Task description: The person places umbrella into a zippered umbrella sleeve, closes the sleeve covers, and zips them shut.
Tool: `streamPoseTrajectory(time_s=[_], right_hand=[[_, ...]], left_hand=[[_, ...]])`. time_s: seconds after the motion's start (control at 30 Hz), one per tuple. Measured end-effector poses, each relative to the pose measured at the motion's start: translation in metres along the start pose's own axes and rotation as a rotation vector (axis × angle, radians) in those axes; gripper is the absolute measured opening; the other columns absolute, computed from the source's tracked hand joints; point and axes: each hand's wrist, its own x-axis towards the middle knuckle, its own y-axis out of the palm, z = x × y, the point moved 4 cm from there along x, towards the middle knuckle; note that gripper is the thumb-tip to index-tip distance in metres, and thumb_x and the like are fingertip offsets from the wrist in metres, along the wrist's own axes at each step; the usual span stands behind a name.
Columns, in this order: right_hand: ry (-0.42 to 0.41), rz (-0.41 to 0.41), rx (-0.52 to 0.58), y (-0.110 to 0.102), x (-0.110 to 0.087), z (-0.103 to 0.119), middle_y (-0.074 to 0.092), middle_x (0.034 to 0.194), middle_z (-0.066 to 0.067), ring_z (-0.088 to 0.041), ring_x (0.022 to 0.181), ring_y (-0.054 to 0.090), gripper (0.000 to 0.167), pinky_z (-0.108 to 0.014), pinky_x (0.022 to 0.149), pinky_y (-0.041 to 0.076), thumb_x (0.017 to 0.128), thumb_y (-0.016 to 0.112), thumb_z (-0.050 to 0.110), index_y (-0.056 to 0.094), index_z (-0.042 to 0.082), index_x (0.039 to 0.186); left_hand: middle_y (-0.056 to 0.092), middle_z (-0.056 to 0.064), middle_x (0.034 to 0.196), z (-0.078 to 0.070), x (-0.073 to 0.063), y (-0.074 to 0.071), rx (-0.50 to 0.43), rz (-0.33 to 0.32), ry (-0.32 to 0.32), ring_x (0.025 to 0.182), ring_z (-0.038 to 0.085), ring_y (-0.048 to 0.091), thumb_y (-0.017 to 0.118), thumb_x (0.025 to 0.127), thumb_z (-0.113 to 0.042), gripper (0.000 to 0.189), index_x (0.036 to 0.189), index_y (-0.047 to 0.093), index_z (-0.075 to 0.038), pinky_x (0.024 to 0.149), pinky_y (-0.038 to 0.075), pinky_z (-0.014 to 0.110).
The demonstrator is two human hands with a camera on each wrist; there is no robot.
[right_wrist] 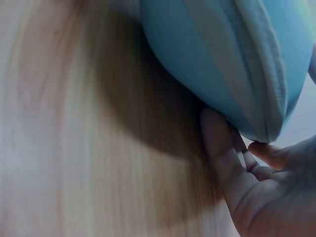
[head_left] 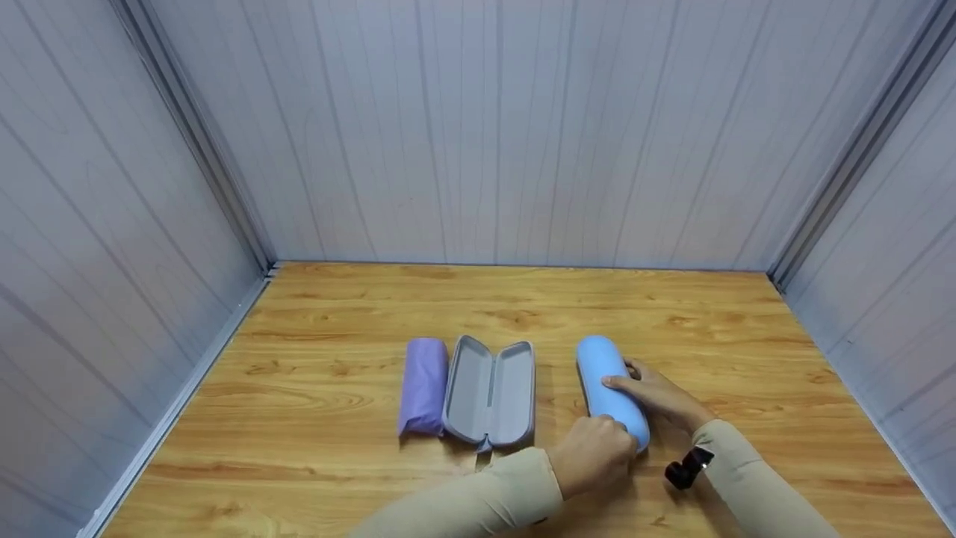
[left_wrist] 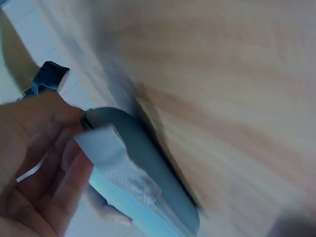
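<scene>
A light blue zippered glasses case (head_left: 609, 381) lies slantwise at the right of the table. My right hand (head_left: 665, 396) holds it from the right side, thumb over the top; in the right wrist view the fingers (right_wrist: 219, 140) reach under its rounded edge beside the zipper seam. At the near end, my left hand (head_left: 594, 453) is curled with its fingertips at the zipper. In the left wrist view, the left hand (left_wrist: 44, 163) pinches at the zipper end, where a grey fabric tab (left_wrist: 118, 163) sticks out over the case. The zipper pull itself is mostly hidden by the fingers.
Left of the blue case, a grey glasses case (head_left: 511, 396) lies unfolded, with its lining facing up. Against its left side rests a purple soft-looking pouch (head_left: 423, 385). Pale panel walls (head_left: 493, 134) enclose the wooden table (head_left: 314, 463) at the back and sides.
</scene>
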Motion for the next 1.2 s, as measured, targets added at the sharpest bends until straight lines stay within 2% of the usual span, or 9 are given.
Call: streamPoseTrajectory(time_s=[0.1, 0.23, 0.57, 1.2], right_hand=[[-0.001, -0.002, -0.017, -0.001, 0.001, -0.001, 0.022, 0.158, -0.030, -0.047, 0.140, 0.031, 0.100, -0.058, 0.112, 0.031, 0.091, 0.067, 0.054, 0.015, 0.001, 0.159], [-0.007, 0.017, -0.011, 0.000, 0.001, 0.000, 0.020, 0.158, -0.030, -0.046, 0.140, 0.031, 0.100, -0.058, 0.111, 0.032, 0.092, 0.066, 0.053, 0.012, 0.002, 0.159], [0.009, 0.025, -0.024, 0.001, -0.001, 0.004, 0.019, 0.159, -0.031, -0.047, 0.140, 0.031, 0.102, -0.058, 0.110, 0.033, 0.092, 0.065, 0.053, 0.008, 0.002, 0.160], [-0.005, 0.031, 0.012, 0.002, 0.000, 0.005, 0.022, 0.157, -0.032, -0.048, 0.138, 0.035, 0.099, -0.059, 0.109, 0.035, 0.093, 0.066, 0.050, 0.011, 0.001, 0.159]], left_hand=[[0.066, -0.010, 0.068, 0.005, 0.001, 0.001, -0.118, 0.008, -0.068, 0.056, 0.001, 0.051, 0.077, 0.082, -0.014, 0.008, 0.077, 0.076, -0.019, 0.050, 0.044, 0.016], [0.066, -0.013, 0.069, 0.010, 0.000, 0.003, -0.196, 0.033, -0.148, 0.058, -0.001, 0.053, 0.080, 0.078, -0.016, 0.006, 0.076, 0.076, -0.021, 0.053, 0.044, 0.014], [0.060, -0.016, 0.061, 0.017, -0.003, 0.007, -0.437, 0.080, -0.274, 0.053, -0.008, 0.047, 0.081, 0.077, -0.015, 0.008, 0.073, 0.074, -0.017, 0.051, 0.040, 0.008], [0.060, -0.016, 0.060, 0.025, -0.007, 0.005, -0.527, 0.085, -0.294, 0.052, -0.009, 0.047, 0.081, 0.077, -0.013, 0.009, 0.072, 0.075, -0.016, 0.052, 0.041, 0.007]])
